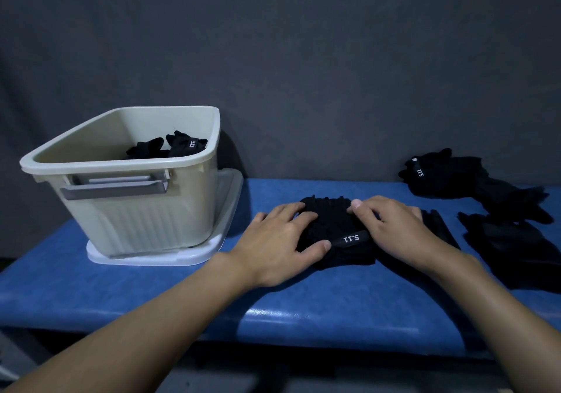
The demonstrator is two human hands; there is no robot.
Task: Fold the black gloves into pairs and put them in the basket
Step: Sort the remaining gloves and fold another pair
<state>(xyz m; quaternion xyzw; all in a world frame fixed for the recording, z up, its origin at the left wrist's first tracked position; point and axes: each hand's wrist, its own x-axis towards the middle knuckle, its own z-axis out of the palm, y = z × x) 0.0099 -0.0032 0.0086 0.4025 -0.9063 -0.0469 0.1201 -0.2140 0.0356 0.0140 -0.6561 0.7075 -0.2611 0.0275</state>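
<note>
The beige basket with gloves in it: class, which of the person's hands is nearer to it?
Left. The left hand lies on the folded gloves, just right of the beige basket. The right hand lies on the gloves' far side, farther away.

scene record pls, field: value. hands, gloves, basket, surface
left hand: flat on the glove bundle, thumb at its near edge
right hand: pressing the same bundle
glove bundle: on blue surface, between the hands
basket: beige, on white lid, folded gloves inside
loose gloves: piled at right
</note>
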